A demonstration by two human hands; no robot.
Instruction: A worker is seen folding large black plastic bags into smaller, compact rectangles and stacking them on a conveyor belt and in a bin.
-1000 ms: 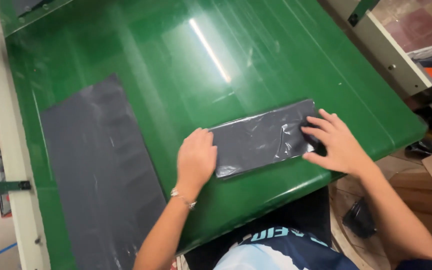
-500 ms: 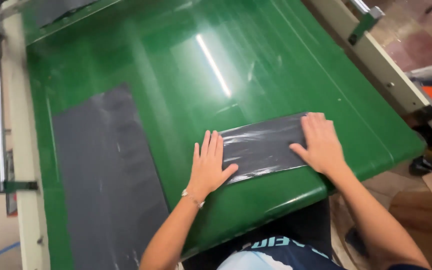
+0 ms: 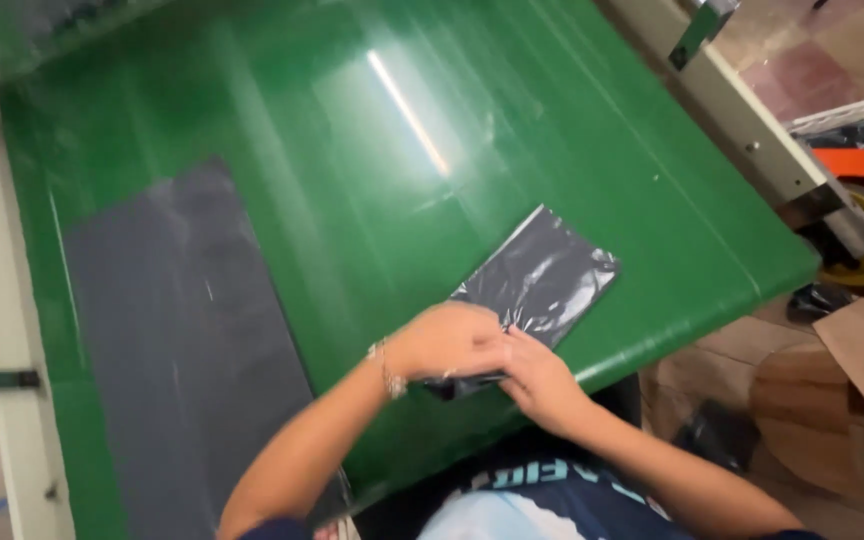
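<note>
Glossy dark-grey plastic is what both hands are working on: a folded plastic bag (image 3: pixel 537 285) is lying flat near the front edge of the green desk (image 3: pixel 372 160), its far end spread out on the surface and its near end tucked under the hands. Lying flat like this, the slippery film looks pinned by its own fold and by the hands pressing on it, which is probably why it is being handled right at the edge closest to the person's body.

The left hand (image 3: pixel 447 342) is curling over the near end of the bag, knuckles up, with its fingers closing down on the film; a thin bracelet (image 3: pixel 388 368) is showing at the wrist. The right hand (image 3: pixel 540 378) is meeting it from the other side, fingers bent and pinching the same edge, so the two hands are touching one another over the bag. Both forearms are reaching up from the bottom of the view and converging on that one spot.

Well apart to the left, a long flat grey sheet (image 3: pixel 187 340) is lying on the desk. Beyond the right edge, a pale metal frame (image 3: pixel 752 130) is running along the desk, with brown cardboard (image 3: pixel 852 390) on the floor below.
</note>
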